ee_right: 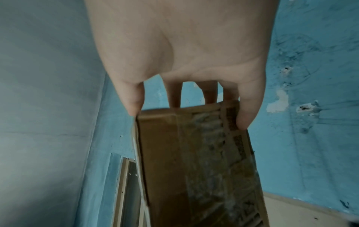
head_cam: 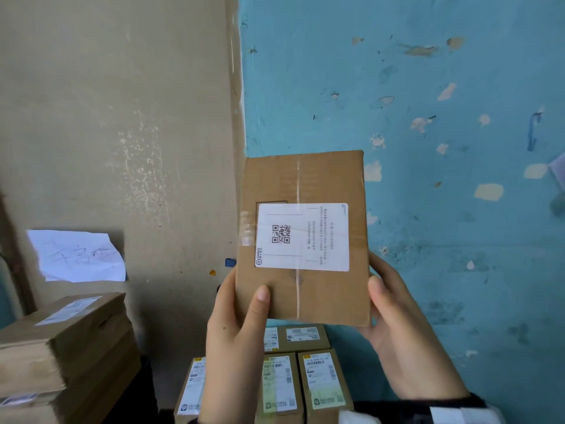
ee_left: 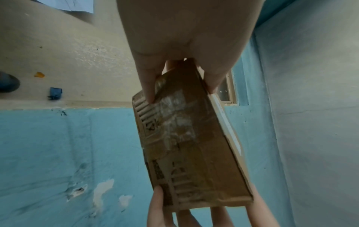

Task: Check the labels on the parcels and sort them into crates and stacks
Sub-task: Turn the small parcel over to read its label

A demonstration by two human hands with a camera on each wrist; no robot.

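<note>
The step in hand looks like the label check. A flat cardboard parcel (head_cam: 302, 240) is held up at the centre of the head view, in front of the corner where the beige wall (head_cam: 116, 117) meets the blue wall (head_cam: 443, 87), its labelled face turned to the camera. The left hand (head_cam: 235, 341) grips its lower left corner, thumb on the front and fingers behind; the right hand (head_cam: 400, 325) grips the lower right edge the same way. Both are closed on the box, as the wrist views confirm.

The parcel is plain brown, sealed down the middle with clear tape, slightly scuffed, and carries a white shipping label (head_cam: 302, 237) with a QR code and small print turned sideways. Its back face shows printed markings under tape.

Once read, the next move probably calls for lowering it to the right pile: the stack of cardboard boxes (head_cam: 64, 347) at lower left below a handwritten paper sign (head_cam: 76, 255), or the row of labelled small boxes (head_cam: 305, 377) at bottom centre. No crate shows here.
</note>
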